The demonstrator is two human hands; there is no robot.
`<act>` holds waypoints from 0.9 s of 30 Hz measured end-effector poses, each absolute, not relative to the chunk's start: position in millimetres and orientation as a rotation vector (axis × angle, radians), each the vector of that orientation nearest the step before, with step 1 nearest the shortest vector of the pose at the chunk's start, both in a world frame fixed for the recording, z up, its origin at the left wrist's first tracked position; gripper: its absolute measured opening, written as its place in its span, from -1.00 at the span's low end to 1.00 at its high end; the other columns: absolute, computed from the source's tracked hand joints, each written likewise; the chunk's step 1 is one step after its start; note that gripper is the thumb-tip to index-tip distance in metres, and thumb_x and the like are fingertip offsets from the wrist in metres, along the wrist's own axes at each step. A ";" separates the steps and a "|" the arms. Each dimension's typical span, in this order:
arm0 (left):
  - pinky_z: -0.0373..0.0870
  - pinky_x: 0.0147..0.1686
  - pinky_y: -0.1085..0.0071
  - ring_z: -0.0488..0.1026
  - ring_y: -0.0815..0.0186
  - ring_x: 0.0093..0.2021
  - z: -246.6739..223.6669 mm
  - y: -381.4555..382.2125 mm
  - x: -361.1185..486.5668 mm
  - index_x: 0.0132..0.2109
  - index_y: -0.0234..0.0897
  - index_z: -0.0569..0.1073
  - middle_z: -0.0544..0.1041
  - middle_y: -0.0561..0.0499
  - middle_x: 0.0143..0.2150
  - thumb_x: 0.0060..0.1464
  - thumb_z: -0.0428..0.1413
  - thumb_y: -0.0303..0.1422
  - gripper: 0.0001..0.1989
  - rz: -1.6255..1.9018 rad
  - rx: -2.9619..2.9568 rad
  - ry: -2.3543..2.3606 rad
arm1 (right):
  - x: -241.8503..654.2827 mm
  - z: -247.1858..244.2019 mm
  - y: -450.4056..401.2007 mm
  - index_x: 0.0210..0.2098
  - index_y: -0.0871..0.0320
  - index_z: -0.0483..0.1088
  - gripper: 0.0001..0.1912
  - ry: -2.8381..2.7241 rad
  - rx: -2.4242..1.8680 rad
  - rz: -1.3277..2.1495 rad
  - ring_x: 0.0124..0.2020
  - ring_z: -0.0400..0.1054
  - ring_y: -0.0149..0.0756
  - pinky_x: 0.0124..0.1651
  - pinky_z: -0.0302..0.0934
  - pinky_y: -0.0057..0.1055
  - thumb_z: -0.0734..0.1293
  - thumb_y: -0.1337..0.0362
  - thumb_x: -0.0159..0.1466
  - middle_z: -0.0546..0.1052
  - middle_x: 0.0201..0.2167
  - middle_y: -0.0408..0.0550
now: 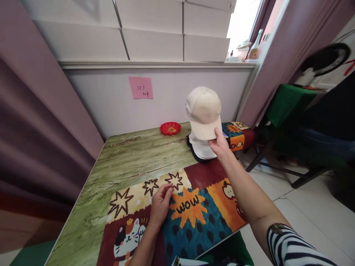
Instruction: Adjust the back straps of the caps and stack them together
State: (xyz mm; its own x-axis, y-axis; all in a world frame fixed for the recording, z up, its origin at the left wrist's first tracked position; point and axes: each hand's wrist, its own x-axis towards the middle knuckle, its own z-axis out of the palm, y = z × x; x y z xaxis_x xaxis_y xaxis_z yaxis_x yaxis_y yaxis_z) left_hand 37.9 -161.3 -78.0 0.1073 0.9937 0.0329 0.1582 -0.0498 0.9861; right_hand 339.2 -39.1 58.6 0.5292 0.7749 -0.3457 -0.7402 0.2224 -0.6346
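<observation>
My right hand [220, 143] grips the brim of a cream baseball cap [204, 105] at the right back of the table, thumb on top. Beneath that cap are a white cap [203, 149] and a dark one [190, 145], of which only the edge shows. Whether the cream cap still touches the white one I cannot tell. My left hand [161, 202] rests on the colourful mat [194, 225] with a cat, stars and "WOW" on it. Its fingers are loosely bent and hold nothing that I can see.
A red scalloped dish [170, 128] stands at the back of the wood-patterned table [124, 155]. A pink note [141, 88] is stuck to the wall. At right are a patterned stool [235, 136], a chair with green cloth [288, 101] and a seated person, partly in view [330, 114].
</observation>
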 end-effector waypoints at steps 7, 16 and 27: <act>0.49 -0.11 0.23 0.55 0.15 -0.14 -84.1 -159.8 37.8 -0.08 -0.24 0.50 0.60 -0.07 -0.18 0.15 0.11 -0.10 -0.67 1.065 1.439 1.212 | 358.5 -21.9 -55.2 0.03 0.12 0.39 -0.73 0.061 -1.103 1.078 -0.28 0.56 -0.32 -0.16 0.51 -0.28 0.19 0.43 0.39 0.64 -0.23 -0.04; 0.49 -0.11 0.27 0.55 0.19 -0.15 -83.8 -159.7 36.7 -0.10 -0.23 0.50 0.60 -0.04 -0.19 0.16 0.12 -0.12 -0.70 1.071 1.436 1.192 | 375.3 -45.9 -80.9 -0.26 0.22 0.42 -0.90 -0.215 -1.362 1.081 -0.47 0.52 -0.34 -0.41 0.45 -0.47 0.34 0.30 0.32 0.61 -0.46 0.00; 0.50 -0.15 0.28 0.56 0.18 -0.19 -74.5 -164.6 40.6 -0.14 -0.23 0.54 0.60 -0.03 -0.24 0.13 0.15 -0.15 -0.73 1.101 1.403 1.176 | 358.3 -86.3 -153.4 -0.53 0.15 0.37 -0.57 -0.810 -1.736 0.646 -0.56 0.32 -0.35 -0.47 0.10 -0.48 0.37 -0.09 0.19 0.49 -0.61 -0.10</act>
